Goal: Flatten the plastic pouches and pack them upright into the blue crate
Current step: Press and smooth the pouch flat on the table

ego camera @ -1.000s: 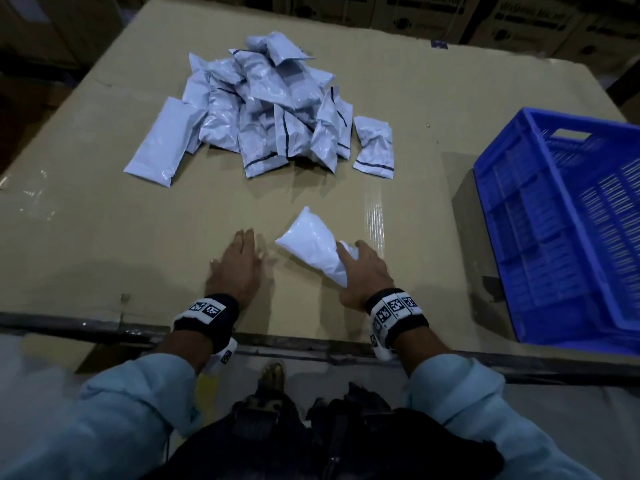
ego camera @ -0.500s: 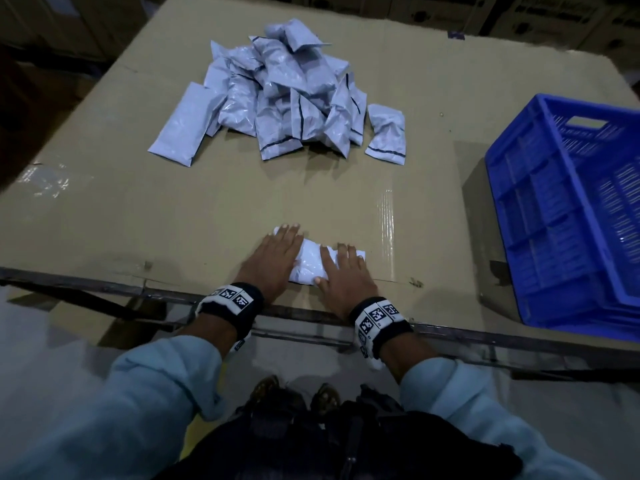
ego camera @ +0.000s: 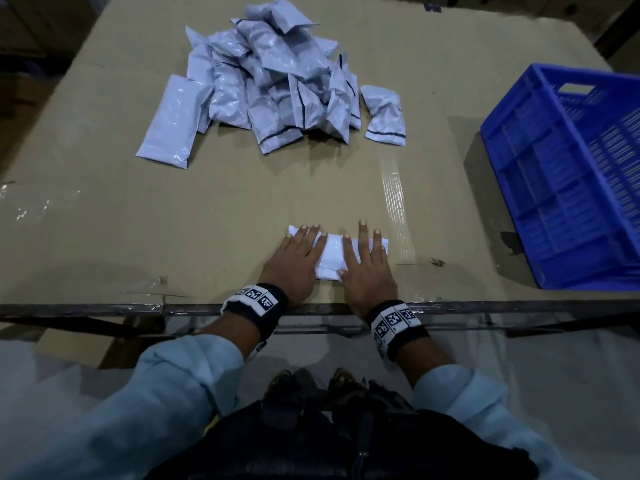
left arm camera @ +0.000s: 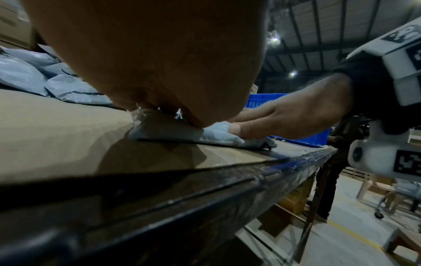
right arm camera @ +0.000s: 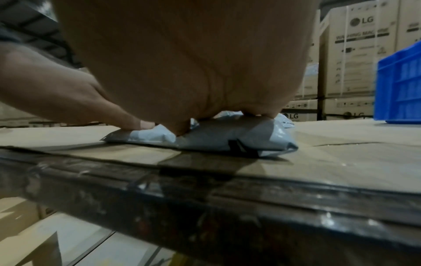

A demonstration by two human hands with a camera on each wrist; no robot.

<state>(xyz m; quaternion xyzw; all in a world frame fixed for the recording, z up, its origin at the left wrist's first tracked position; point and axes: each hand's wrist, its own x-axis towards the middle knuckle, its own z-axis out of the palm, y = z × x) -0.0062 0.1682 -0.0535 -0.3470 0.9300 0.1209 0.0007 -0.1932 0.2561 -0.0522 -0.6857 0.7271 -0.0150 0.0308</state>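
**Both palms flat on one pouch at the near table edge**

While both hands press down, the white plastic pouch (ego camera: 330, 254) lies at the near edge of the cardboard-covered table (ego camera: 242, 209), its long axis running left to right. The left hand (ego camera: 296, 259) covers its left end and the right hand (ego camera: 367, 263) its right end, fingers straight and spread, gripping nothing. Well apart to the right stands the blue crate (ego camera: 568, 188), so the right hand is nearer for the carry. Still slightly puffed at its right end, the pouch looks soft and crinkled. More grey pouches (ego camera: 277, 81) lie heaped at the far side.
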